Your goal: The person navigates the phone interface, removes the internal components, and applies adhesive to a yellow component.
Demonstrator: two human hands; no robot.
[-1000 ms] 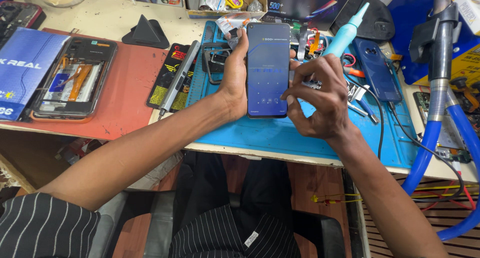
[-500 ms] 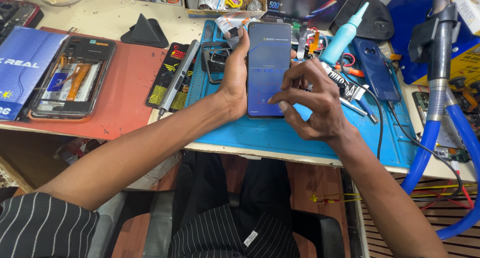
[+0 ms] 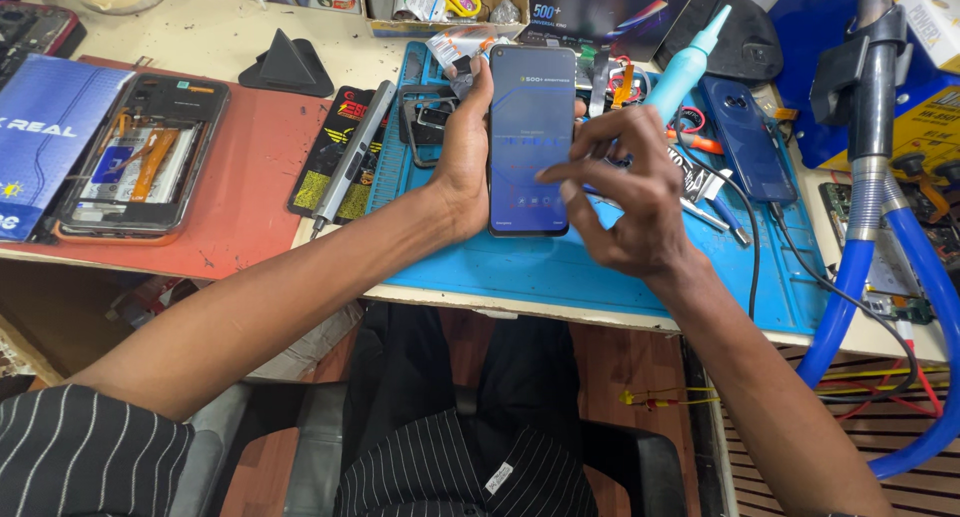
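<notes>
Smartphone (image 3: 531, 137) upright in left hand (image 3: 462, 152), top end away.

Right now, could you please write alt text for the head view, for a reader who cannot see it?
A left hand holds a lit phone upright over a blue mat while the right hand reaches a fingertip to its screen. An opened phone lies on a red mat to the left, with tools scattered around.
</notes>
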